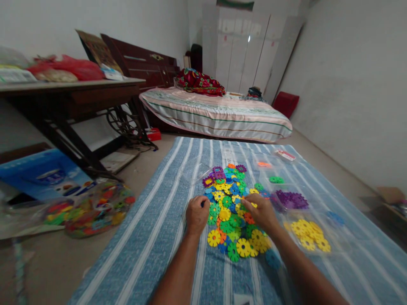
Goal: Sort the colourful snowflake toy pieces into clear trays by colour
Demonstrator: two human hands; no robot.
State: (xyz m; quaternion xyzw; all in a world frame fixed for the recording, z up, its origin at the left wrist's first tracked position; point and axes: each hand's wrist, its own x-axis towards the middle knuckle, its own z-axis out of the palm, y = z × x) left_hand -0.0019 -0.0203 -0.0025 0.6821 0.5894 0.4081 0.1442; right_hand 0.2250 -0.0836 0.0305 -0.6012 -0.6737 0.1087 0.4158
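A loose pile of flower-shaped plastic discs (225, 214) in yellow, green, blue, orange and purple lies on the striped cloth. At its left edge, my left hand (197, 214) is closed with curled fingers; a small dark spot shows at the fingertips, too unclear to name. My right hand (262, 212) reaches over the right side of the pile, thumb and forefinger drawn together. Yellow shows between these fingers, but whether it is a held disc or one lying beneath cannot be made out. To the right, purple discs (291, 199) and yellow discs (310, 234) lie in clear containers.
Green discs (276, 180), an orange disc (263, 164) and blue discs (335, 217) lie sorted by colour. A clear lid or tray (192, 171) is left of the pile. Beyond stand a bed (216, 112) and a sewing-machine table (76, 87); a bag of coloured pieces (98, 212) rests on the floor.
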